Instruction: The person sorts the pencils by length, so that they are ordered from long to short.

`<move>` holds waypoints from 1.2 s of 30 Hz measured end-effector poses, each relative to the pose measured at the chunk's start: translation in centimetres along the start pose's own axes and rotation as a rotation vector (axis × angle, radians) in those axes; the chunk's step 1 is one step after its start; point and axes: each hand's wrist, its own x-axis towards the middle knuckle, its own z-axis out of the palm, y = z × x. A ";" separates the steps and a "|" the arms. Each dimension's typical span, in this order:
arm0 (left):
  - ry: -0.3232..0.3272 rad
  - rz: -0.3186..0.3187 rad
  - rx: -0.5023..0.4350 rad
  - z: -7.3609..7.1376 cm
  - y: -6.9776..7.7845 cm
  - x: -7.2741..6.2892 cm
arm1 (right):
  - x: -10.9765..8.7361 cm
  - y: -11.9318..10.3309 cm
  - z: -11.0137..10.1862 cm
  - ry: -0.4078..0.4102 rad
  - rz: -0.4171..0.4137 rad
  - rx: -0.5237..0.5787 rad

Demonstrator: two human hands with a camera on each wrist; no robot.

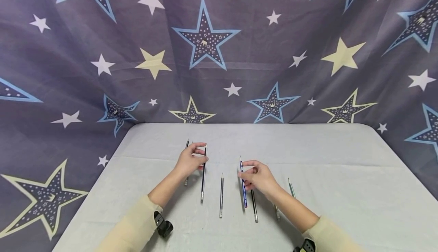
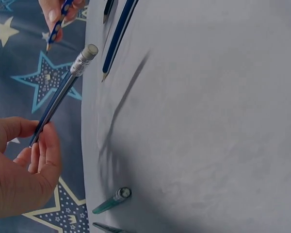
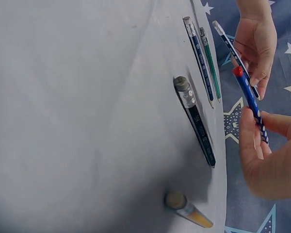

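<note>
My left hand [image 1: 190, 160] pinches a dark blue pencil [image 1: 203, 181] near its far end between thumb and fingers. In the left wrist view that pencil's silver ferrule and pale eraser [image 2: 90, 52] point away from the hand. My right hand [image 1: 262, 178] grips a blue pencil with white spots [image 1: 244, 195] and a red end [image 3: 238, 71]. Both held pencils are off the table, roughly upright in the head view. On the cloth between the hands lies a dark pencil [image 1: 221, 195]; another dark pencil [image 1: 254, 207] is just beside the right hand.
A green pencil [image 1: 292, 188] lies right of the right forearm, and a yellow pencil [image 3: 196, 216] is partly hidden under it. Beneath the left hand are a dark pencil [image 1: 187, 144] and a green one [image 2: 105, 206]. The pale table [image 1: 342, 191] backs onto a star-patterned curtain [image 1: 239, 73].
</note>
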 end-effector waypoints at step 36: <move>0.051 -0.001 0.215 -0.5 -0.9 4.3 | -0.4 0.5 -0.5 0.012 -0.003 0.014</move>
